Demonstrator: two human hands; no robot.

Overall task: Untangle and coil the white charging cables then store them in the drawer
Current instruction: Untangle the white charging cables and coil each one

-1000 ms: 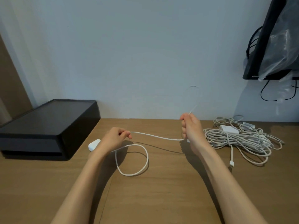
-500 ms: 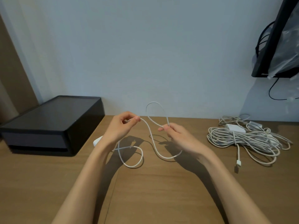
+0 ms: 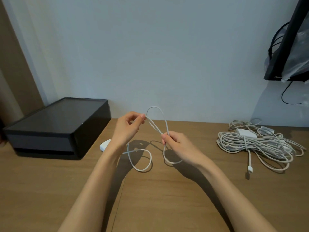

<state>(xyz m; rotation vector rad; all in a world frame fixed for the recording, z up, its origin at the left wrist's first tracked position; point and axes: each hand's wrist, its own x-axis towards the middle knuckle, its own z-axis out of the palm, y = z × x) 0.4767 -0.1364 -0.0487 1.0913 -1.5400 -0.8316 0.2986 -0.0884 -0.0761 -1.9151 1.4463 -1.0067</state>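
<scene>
The white cable is held above the middle of the wooden table, toward its back edge. The left hand pinches it between thumb and forefinger, the other fingers curled. The right hand grips it lower down with the fingers closed round it. Between the two hands the cable rises in a narrow loop. Below the right hand a bend of it hangs down to the tabletop, and another loop lies flat under the left wrist, running to a white plug just beside the black drawer box at the back left. A tangled pile of cables lies near the back right edge, well apart from the hands.
</scene>
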